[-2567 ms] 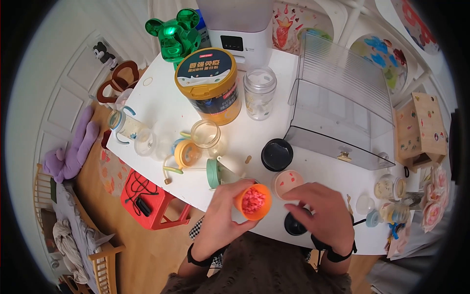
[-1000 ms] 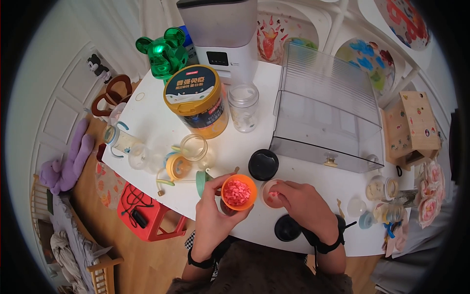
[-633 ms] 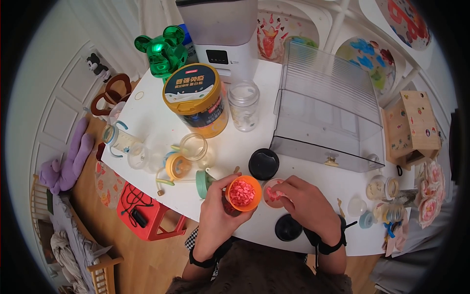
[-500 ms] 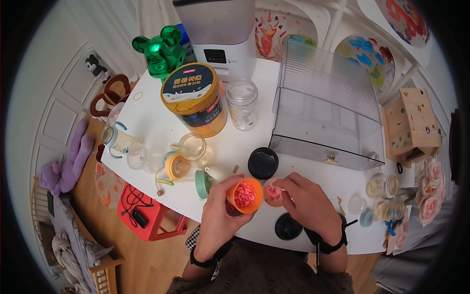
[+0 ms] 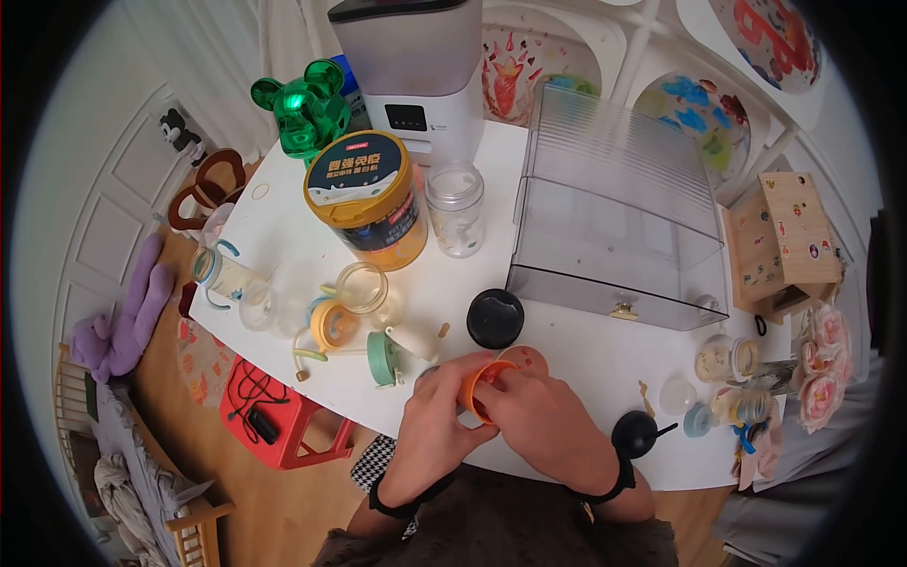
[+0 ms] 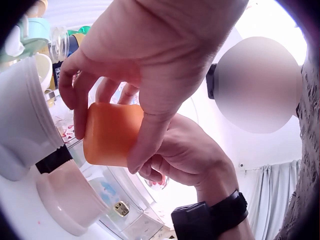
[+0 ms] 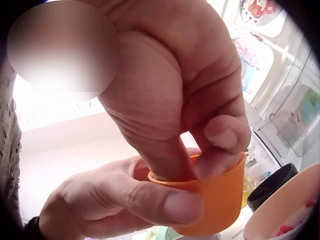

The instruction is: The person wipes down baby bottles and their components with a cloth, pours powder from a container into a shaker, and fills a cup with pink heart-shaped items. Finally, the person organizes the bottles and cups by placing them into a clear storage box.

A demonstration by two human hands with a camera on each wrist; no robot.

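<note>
My left hand (image 5: pixel 430 439) grips the orange cup (image 5: pixel 476 389) from the side, thumb and fingers around its wall (image 6: pixel 112 135). The right hand (image 5: pixel 548 425) reaches over the rim, thumb and a finger down inside the cup (image 7: pixel 215 207); their tips are hidden, so what they hold does not show. Some pink pieces (image 5: pixel 493 373) show in the cup's mouth. Just beyond the hands stands a pale pink container (image 5: pixel 527 358), with pink bits (image 7: pixel 284 230) inside in the right wrist view. A black lid or dish (image 5: pixel 495 318) lies behind it.
Bottles and a green-capped one (image 5: pixel 383 359) crowd the table's left. Behind stand a yellow tub (image 5: pixel 364 203), a clear jar (image 5: pixel 455 210) and a transparent box (image 5: pixel 614 227). Small jars (image 5: pixel 723 359) stand right; a red stool (image 5: pixel 269 416) is at the lower left.
My right hand has moved left from the pale pink container into the orange cup. The left hand still holds the cup, now tilted toward the right hand.
</note>
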